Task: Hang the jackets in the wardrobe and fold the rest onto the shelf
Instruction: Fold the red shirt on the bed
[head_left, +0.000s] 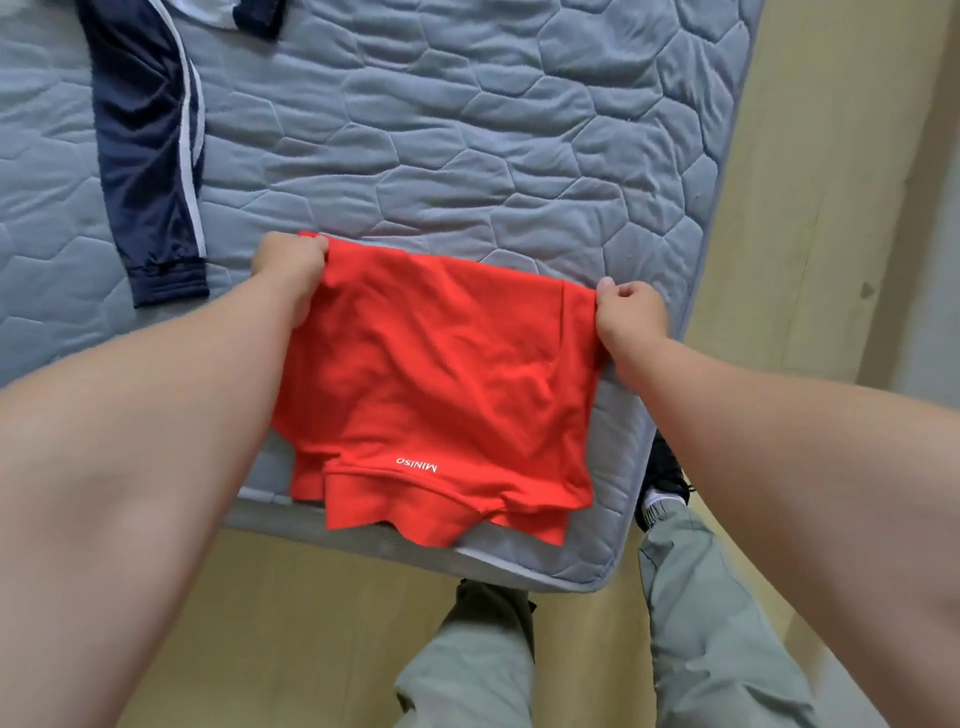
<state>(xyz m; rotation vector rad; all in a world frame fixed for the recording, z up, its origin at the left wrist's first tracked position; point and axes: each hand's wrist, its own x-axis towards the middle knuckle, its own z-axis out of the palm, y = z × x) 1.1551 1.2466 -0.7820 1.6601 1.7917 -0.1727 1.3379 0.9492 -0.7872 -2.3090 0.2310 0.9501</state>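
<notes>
A bright red shirt (441, 384) with small white lettering near its collar lies folded over on the near corner of the mattress (441, 130). Its collar end hangs slightly past the mattress edge. My left hand (291, 267) pinches the far left corner of the fold. At the far right corner my right hand (628, 314) grips the cloth the same way. A navy jacket (148, 145) with white stripes is spread on the mattress at the upper left, one sleeve reaching toward me.
The grey quilted mattress fills most of the view, its right edge running along a yellowish floor (810, 208). My legs in grey-green trousers (701, 597) and dark shoes stand at the mattress corner below.
</notes>
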